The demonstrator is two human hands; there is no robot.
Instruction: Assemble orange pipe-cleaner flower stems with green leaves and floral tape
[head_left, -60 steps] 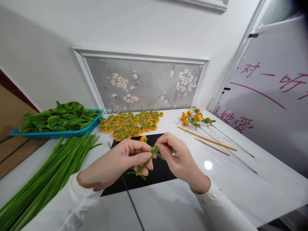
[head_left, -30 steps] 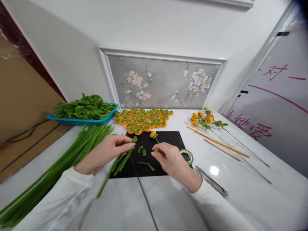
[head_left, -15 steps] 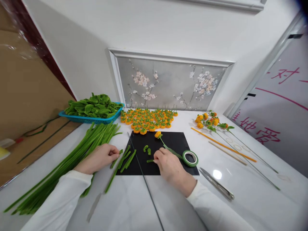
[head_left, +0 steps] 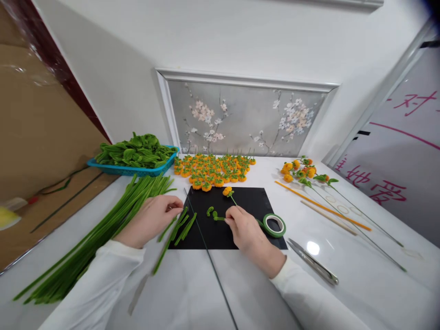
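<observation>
My right hand (head_left: 248, 231) is over the black mat (head_left: 247, 199), fingers pinched on a short green chenille stem piece (head_left: 219, 219) that points left. Beside its tip lie small curled green pieces (head_left: 210, 211). An orange pompom-like flower (head_left: 227, 191) on a green stem lies just beyond this hand, which covers part of the stem. My left hand (head_left: 153, 219) has thumb and fingertips together above the mat's left edge; whatever is between them is hidden. Close by are several cut green chenille pieces (head_left: 185, 229) and the large bundle of long green chenille stems (head_left: 99, 247).
Behind the mat stand many orange flower heads (head_left: 213, 169); a blue basket (head_left: 134, 170) of green leaves is at left. Green tape roll (head_left: 282, 225), scissors (head_left: 313, 261), an orange stick (head_left: 323, 205) and finished flowers (head_left: 299, 170) lie right. A thin dark wire (head_left: 213, 266) crosses the mat.
My left hand has moved right and slightly up, off the leftmost cut piece. The right hand has shifted a little right, its green piece now meeting a small curl on the mat.
</observation>
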